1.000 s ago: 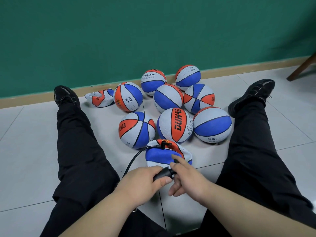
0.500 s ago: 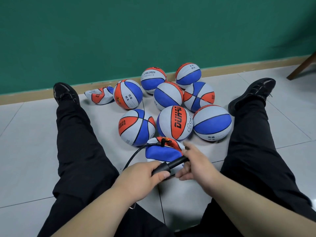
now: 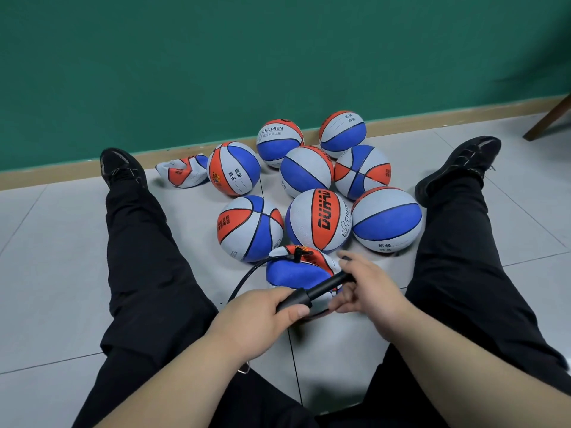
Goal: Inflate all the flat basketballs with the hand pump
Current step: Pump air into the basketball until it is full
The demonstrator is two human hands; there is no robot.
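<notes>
Head view, one frame.

My left hand (image 3: 256, 319), lower centre: fingers wrapped tight round the barrel of the hand pump (image 3: 312, 291), thumb across the front. My right hand (image 3: 367, 288), just right of it: fingers curled round the pump's handle end, with a black tip poking out above them. The pump is tilted, rising toward the right.

The hose (image 3: 244, 279) arcs from behind my left hand up to the valve fitting (image 3: 298, 253) on top of the half-flat ball (image 3: 296, 270). That ball sits on the floor tiles (image 3: 46, 273) at frame centre, just beyond both hands, between my legs (image 3: 148, 257).

Eight round balls (image 3: 318, 219) are clustered above it. The crumpled flat ball (image 3: 183, 171) is at the cluster's upper left, by the baseboard, close beside a round one. Green wall (image 3: 278, 57) fills the top.
</notes>
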